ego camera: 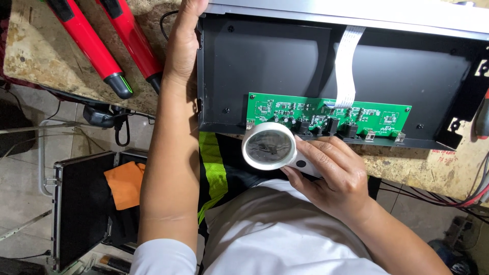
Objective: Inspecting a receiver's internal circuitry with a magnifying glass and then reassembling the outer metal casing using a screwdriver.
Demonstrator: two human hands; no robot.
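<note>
My right hand (333, 173) grips the handle of a round white magnifying glass (269, 146), held over the near left end of a green circuit board (326, 114). The board is mounted along the near side of an open black metal chassis (265, 56) on the workbench. A white flat ribbon cable (345, 63) runs from the board up to the far side of the chassis. My left hand (182, 43) rests against the chassis's left wall, fingers at its far corner, partly cut off by the frame top.
Two red tool handles with black tips (94, 48) lie on the worn bench at the left. Below on the floor stands an open black case (81, 203) with an orange cloth (125, 183). Red and black wires (458, 198) hang at the right. A red-handled tool (483, 119) sits at the right edge.
</note>
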